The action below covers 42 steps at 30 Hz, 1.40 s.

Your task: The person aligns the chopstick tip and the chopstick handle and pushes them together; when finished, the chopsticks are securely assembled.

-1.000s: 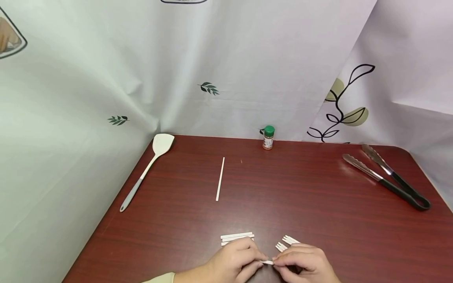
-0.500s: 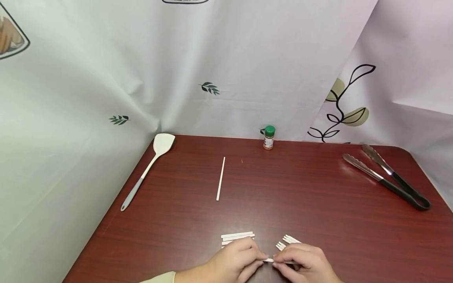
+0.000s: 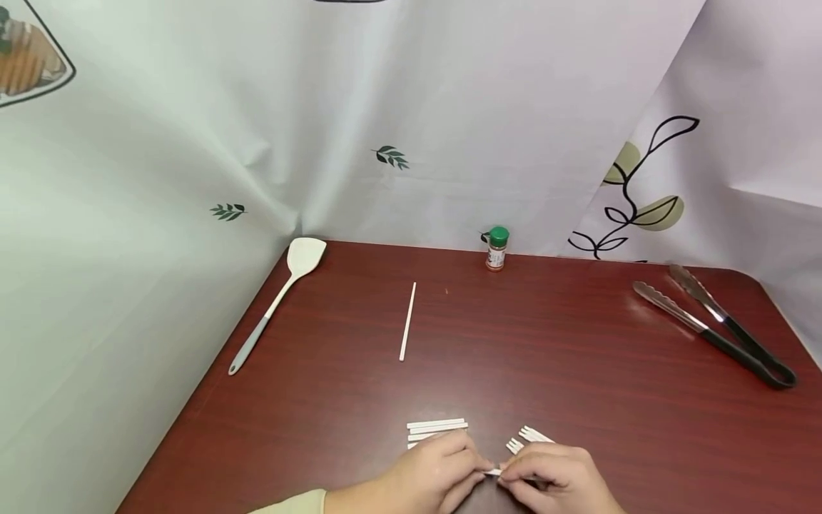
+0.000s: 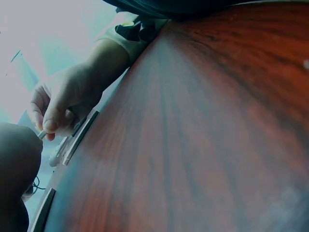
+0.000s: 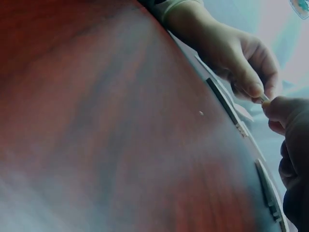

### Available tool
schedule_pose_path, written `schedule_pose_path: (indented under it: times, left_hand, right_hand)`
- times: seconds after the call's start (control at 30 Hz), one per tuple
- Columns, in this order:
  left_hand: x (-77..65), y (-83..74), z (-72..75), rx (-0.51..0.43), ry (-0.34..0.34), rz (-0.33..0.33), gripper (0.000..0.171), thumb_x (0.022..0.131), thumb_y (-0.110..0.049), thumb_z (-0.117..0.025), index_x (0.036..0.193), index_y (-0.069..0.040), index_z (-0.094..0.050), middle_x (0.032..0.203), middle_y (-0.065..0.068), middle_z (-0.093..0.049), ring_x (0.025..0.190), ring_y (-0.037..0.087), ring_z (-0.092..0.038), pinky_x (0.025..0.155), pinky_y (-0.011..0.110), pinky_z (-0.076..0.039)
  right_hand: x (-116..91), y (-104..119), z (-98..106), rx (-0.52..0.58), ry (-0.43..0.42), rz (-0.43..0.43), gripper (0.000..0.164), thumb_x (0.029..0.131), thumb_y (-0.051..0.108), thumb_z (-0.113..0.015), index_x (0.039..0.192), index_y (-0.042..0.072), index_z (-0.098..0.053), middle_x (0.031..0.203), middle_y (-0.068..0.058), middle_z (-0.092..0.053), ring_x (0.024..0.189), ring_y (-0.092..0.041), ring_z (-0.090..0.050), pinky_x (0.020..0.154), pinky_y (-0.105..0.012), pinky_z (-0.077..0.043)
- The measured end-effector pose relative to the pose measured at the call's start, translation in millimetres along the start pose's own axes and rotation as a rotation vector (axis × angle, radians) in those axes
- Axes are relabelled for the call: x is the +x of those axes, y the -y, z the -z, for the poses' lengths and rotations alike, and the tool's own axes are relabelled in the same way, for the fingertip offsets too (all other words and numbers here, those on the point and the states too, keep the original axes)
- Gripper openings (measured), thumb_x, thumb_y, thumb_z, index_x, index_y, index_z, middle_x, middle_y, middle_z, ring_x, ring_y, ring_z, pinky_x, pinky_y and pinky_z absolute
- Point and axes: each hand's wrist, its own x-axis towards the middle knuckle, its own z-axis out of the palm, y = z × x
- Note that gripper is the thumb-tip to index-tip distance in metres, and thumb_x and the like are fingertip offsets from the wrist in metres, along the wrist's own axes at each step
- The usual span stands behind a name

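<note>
Near the front edge of the table, my left hand [image 3: 443, 471] and my right hand [image 3: 559, 475] meet almost fingertip to fingertip. Both pinch one thin white stick [image 3: 493, 472]; only a short piece of it shows in the gap. Several similar white sticks [image 3: 437, 426] lie side by side just beyond my left hand, partly covered by it. Another group of white sticks [image 3: 536, 434] lies beyond my right hand, with their near parts hidden under it. The right wrist view shows the left thumb and fingers closed on the stick [image 5: 264, 98].
A single white stick [image 3: 407, 321] lies farther back on the dark red table [image 3: 546, 343]. A white spatula with a grey handle [image 3: 276, 303] is at the left edge. A green-capped spice jar [image 3: 496, 248] stands at the back, and black-handled metal tongs [image 3: 719, 325] lie right.
The head view has shifted slightly, so everything sits a little farther right. Both hands keep their pinch on the stick, with the short exposed piece between them.
</note>
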Motion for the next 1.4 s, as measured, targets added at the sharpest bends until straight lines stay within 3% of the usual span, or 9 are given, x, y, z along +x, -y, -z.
schedule_pose_path:
  times: [0.13, 0.27, 0.47, 0.57, 0.7, 0.9, 1.07, 1.2, 1.4]
  left_hand:
    - [3.1, 5.1, 5.2, 0.055, -0.001, 0.007, 0.014, 0.102, -0.011, -0.07, 0.116, -0.011, -0.074, 0.103, -0.004, -0.066, 0.091, 0.001, -0.064, 0.09, 0.011, -0.049]
    - [0.2, 13.1, 16.9, 0.06, 0.024, 0.083, 0.021, 0.1, -0.011, -0.073, 0.12, -0.013, -0.073, 0.107, -0.007, -0.068, 0.095, 0.002, -0.065, 0.094, 0.015, -0.051]
    - [4.2, 39.8, 30.2, 0.05, 0.102, 0.021, 0.021, 0.101, -0.011, -0.069, 0.121, -0.017, -0.073, 0.104, -0.011, -0.073, 0.09, 0.002, -0.065, 0.096, 0.019, -0.052]
    - [14.0, 54.3, 29.9, -0.016, 0.186, -0.049, 0.02, 0.101, -0.011, -0.07, 0.12, -0.016, -0.073, 0.112, -0.01, -0.075, 0.098, 0.003, -0.066, 0.1, 0.018, -0.049]
    - [28.9, 72.5, 25.7, -0.082, 0.278, -0.094, 0.026, 0.101, -0.015, -0.071, 0.126, -0.015, -0.074, 0.122, -0.01, -0.074, 0.106, 0.004, -0.065, 0.103, 0.016, -0.045]
    - [32.4, 95.9, 19.5, -0.098, 0.281, 0.001, 0.027, 0.1, -0.019, -0.075, 0.127, -0.017, -0.076, 0.12, -0.013, -0.074, 0.104, 0.002, -0.063, 0.1, 0.015, -0.045]
    - [25.0, 107.6, 11.8, 0.032, 0.253, 0.101, 0.027, 0.101, -0.031, -0.075, 0.127, -0.026, -0.077, 0.116, -0.018, -0.074, 0.107, 0.002, -0.06, 0.098, 0.026, -0.042]
    - [19.6, 112.6, 6.7, 0.087, 0.238, 0.149, 0.026, 0.1, -0.038, -0.076, 0.124, -0.029, -0.078, 0.111, -0.017, -0.069, 0.109, 0.005, -0.057, 0.097, 0.031, -0.041]
    - [16.0, 114.9, 8.4, 0.127, 0.216, 0.164, 0.025, 0.096, -0.042, -0.08, 0.116, -0.027, -0.08, 0.118, -0.011, -0.067, 0.113, 0.011, -0.057, 0.096, 0.032, -0.045]
  right_hand:
    - [-1.6, -1.9, 5.6, -0.069, -0.031, -0.037, 0.003, 0.097, 0.008, -0.078, 0.094, 0.007, -0.078, 0.087, -0.003, -0.074, 0.069, -0.004, -0.061, 0.055, -0.008, -0.044]
    - [-7.8, -4.1, 18.4, -0.135, -0.054, -0.171, 0.013, 0.091, 0.003, -0.085, 0.096, 0.013, -0.079, 0.09, -0.001, -0.074, 0.068, 0.001, -0.059, 0.054, -0.009, -0.043]
    - [1.0, 8.1, 45.0, -0.157, -0.143, -0.743, 0.031, 0.077, -0.009, -0.09, 0.09, 0.017, -0.08, 0.084, 0.002, -0.075, 0.064, -0.005, -0.064, 0.051, -0.022, -0.051]
    - [12.0, 3.3, 57.9, -0.181, -0.207, -0.897, 0.023, 0.08, -0.007, -0.089, 0.095, 0.008, -0.079, 0.081, -0.001, -0.075, 0.061, -0.008, -0.063, 0.051, -0.024, -0.051]
    - [28.0, -20.1, 73.8, -0.043, -0.256, -0.98, 0.034, 0.085, -0.008, -0.085, 0.115, -0.004, -0.071, 0.088, -0.004, -0.077, 0.067, -0.009, -0.067, 0.054, -0.024, -0.052]
    - [54.1, -65.6, 84.9, 0.2, -0.247, -1.141, 0.047, 0.091, -0.005, -0.08, 0.13, -0.005, -0.053, 0.094, -0.004, -0.078, 0.069, -0.008, -0.064, 0.057, -0.025, -0.052]
    - [70.9, -93.1, 83.0, 0.171, -0.19, -1.209, 0.053, 0.091, 0.0, -0.081, 0.129, -0.005, -0.044, 0.09, 0.0, -0.077, 0.064, -0.011, -0.06, 0.058, -0.026, -0.052]
    - [78.7, -112.2, 78.5, 0.1, -0.042, -1.227, 0.048, 0.089, 0.004, -0.084, 0.12, -0.005, -0.049, 0.084, -0.001, -0.075, 0.061, -0.012, -0.057, 0.055, -0.026, -0.05]
    - [92.9, -137.2, 63.3, -0.215, 0.218, -1.115, 0.053, 0.079, 0.019, -0.094, 0.116, -0.004, -0.064, 0.081, -0.003, -0.069, 0.068, -0.016, -0.059, 0.062, -0.03, -0.049]
